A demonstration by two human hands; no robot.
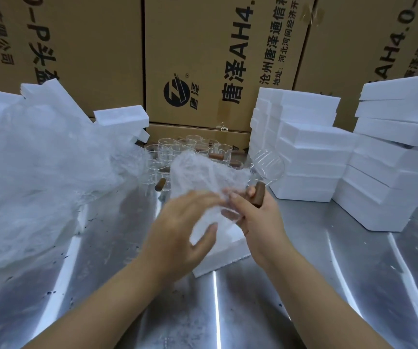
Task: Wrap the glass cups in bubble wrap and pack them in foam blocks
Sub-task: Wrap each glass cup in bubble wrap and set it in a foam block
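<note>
the person stands at a steel desk (303, 285) with both hands raised just above it. the right hand (260, 222) grips a glass cup (268, 167) by its dark wooden handle (258, 195), fingers curled round it. the clear bowl tilts up and away to the right. the fingertips of that hand also touch a bubble wrap sheet (202, 177), which bunches up between the two hands and sits against the left side of the cup.

the left hand (185, 227) is on the near side of the sheet, its fingers stretched fairly straight and its thumb spread apart below. it is blurred, so i cannot tell whether it pinches the wrap or only lies against it.

right under the hands a white foam block (218, 253) lies flat on the desk, partly hidden by them.

further back, in the middle of the desk, stands a cluster of glass cups (182, 149), some with brown handles showing. to the left is a big loose pile of bubble wrap (39, 172) with foam pieces (119, 117) poking out behind it. to the right are two tall stacks of foam blocks, one near the cups (303, 147) and one at the edge of view (391, 159). printed cardboard boxes (215, 59) form a wall behind it all.
</note>
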